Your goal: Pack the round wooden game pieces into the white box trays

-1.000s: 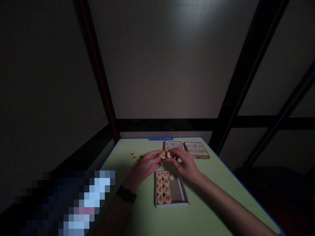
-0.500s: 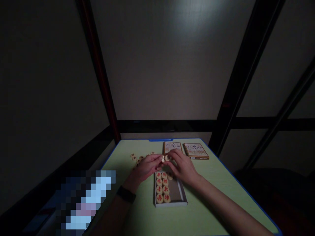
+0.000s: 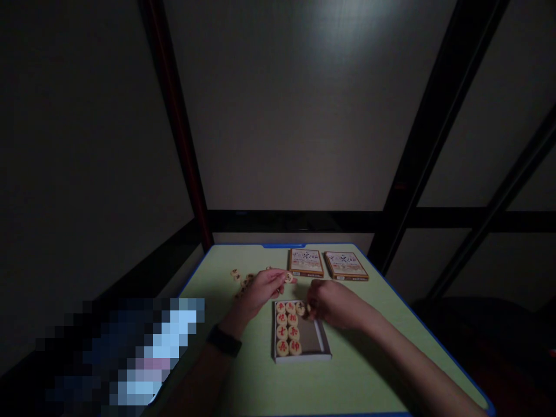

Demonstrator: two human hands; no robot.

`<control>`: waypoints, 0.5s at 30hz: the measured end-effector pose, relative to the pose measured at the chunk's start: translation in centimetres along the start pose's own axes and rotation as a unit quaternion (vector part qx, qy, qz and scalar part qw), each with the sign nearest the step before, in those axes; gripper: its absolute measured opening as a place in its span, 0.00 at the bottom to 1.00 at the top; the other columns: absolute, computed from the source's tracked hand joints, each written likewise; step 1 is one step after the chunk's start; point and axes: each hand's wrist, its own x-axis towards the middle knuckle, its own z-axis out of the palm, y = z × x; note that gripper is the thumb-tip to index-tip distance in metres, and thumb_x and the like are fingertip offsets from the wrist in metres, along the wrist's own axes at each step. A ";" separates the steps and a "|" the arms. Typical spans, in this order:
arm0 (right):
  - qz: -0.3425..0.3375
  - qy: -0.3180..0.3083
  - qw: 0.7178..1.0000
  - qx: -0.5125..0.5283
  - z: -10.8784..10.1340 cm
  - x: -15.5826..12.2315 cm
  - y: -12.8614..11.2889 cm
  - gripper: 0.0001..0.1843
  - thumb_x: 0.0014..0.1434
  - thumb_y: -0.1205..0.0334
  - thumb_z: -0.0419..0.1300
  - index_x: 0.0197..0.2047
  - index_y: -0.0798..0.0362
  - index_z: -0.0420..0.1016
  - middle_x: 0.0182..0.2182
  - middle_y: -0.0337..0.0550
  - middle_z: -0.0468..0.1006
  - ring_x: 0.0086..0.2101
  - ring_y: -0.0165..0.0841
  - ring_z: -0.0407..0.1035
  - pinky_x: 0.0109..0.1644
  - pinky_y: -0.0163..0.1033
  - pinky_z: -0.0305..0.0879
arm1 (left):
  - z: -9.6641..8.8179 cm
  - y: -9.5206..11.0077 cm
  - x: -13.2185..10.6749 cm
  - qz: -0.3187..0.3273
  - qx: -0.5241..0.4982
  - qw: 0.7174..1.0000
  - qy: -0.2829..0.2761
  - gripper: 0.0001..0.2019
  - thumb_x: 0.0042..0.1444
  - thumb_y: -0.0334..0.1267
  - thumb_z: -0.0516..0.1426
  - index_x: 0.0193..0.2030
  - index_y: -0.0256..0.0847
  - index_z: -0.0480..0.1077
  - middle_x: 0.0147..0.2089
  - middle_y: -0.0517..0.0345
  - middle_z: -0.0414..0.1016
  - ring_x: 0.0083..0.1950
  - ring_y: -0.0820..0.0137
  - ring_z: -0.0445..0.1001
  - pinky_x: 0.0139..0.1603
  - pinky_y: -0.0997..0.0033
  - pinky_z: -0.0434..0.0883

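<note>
Left hand (image 3: 260, 289) held just above the green table (image 3: 304, 388), past the far left corner of the tray (image 3: 315, 337). Thumb and forefinger narrowed to a pinch on one round Chinese chess piece (image 3: 288, 278), clear of the table and of the tray, its marking too small to read. Black wristband (image 3: 223, 341) on that wrist.

Right hand (image 3: 332, 301) low over the far right corner of the tray, knuckles up, fingers curled down and inward. Fingertips right at a black-marked piece (image 3: 300, 308) in the tray's top row (touching or only just beside, impossible to tell in this dim light). Grip on it not visible either, so closed or loose unknown.

In the tray, red-marked pieces (image 3: 282, 347) laid flat in two columns along the left side, four rows deep, edges touching. Right side of the tray bare and grey below the black-marked piece.

Beyond the left hand, a few loose pieces (image 3: 238, 274) scattered on the table near its left edge. At the far edge, two printed boxes (image 3: 346, 265) flat side by side, close together, well apart from the tray.
</note>
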 end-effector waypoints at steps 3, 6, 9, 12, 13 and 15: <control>0.022 -0.022 0.998 -0.063 0.7 0.2 -0.7 0.07 0.56 0.63 0.64 0.37 0.54 0.83 0.38 0.52 0.83 0.37 0.42 0.76 0.35 0.38 0.63 | -0.1 -0.3 0.2 -0.007 0.016 1.000 0.011 0.24 0.49 0.54 0.66 0.42 0.34 0.78 0.35 0.52 0.78 0.26 0.78 0.62 0.26 0.77 0.55; 0.040 -0.030 0.994 -0.095 1.3 0.5 -1.0 0.10 0.56 0.62 0.63 0.38 0.54 0.84 0.37 0.54 0.84 0.36 0.43 0.77 0.36 0.39 0.64 | -0.2 -0.3 0.1 -0.009 0.023 1.000 0.015 0.22 0.50 0.53 0.66 0.41 0.34 0.78 0.35 0.52 0.78 0.26 0.78 0.62 0.27 0.77 0.56; 0.044 -0.032 0.994 -0.093 1.5 0.7 -1.0 0.10 0.56 0.61 0.63 0.39 0.54 0.84 0.37 0.54 0.84 0.36 0.43 0.78 0.36 0.39 0.65 | -0.1 -0.2 0.0 -0.014 0.016 1.000 0.006 0.21 0.50 0.51 0.66 0.42 0.34 0.77 0.35 0.53 0.78 0.26 0.78 0.62 0.28 0.77 0.58; 0.046 -0.031 0.995 -0.079 1.4 0.7 -0.9 0.09 0.55 0.62 0.64 0.38 0.54 0.84 0.36 0.53 0.84 0.36 0.43 0.78 0.35 0.38 0.64 | -0.1 -0.1 -0.1 -0.017 0.010 1.000 -0.002 0.20 0.50 0.50 0.66 0.42 0.35 0.78 0.36 0.52 0.78 0.26 0.78 0.61 0.27 0.77 0.57; 0.047 -0.029 0.996 -0.075 1.4 0.7 -0.9 0.09 0.55 0.62 0.64 0.37 0.54 0.84 0.36 0.53 0.84 0.36 0.43 0.78 0.35 0.38 0.64 | -0.1 -0.1 -0.1 -0.017 0.009 1.000 -0.004 0.20 0.50 0.50 0.66 0.42 0.35 0.78 0.35 0.52 0.78 0.26 0.78 0.61 0.27 0.77 0.56; 0.048 -0.022 0.996 -0.074 1.3 0.6 -0.9 0.09 0.54 0.63 0.64 0.37 0.54 0.83 0.35 0.54 0.84 0.36 0.43 0.78 0.34 0.38 0.63 | -0.1 -0.1 -0.1 -0.016 0.010 1.000 -0.007 0.19 0.51 0.50 0.66 0.41 0.35 0.78 0.35 0.52 0.78 0.26 0.78 0.61 0.27 0.76 0.56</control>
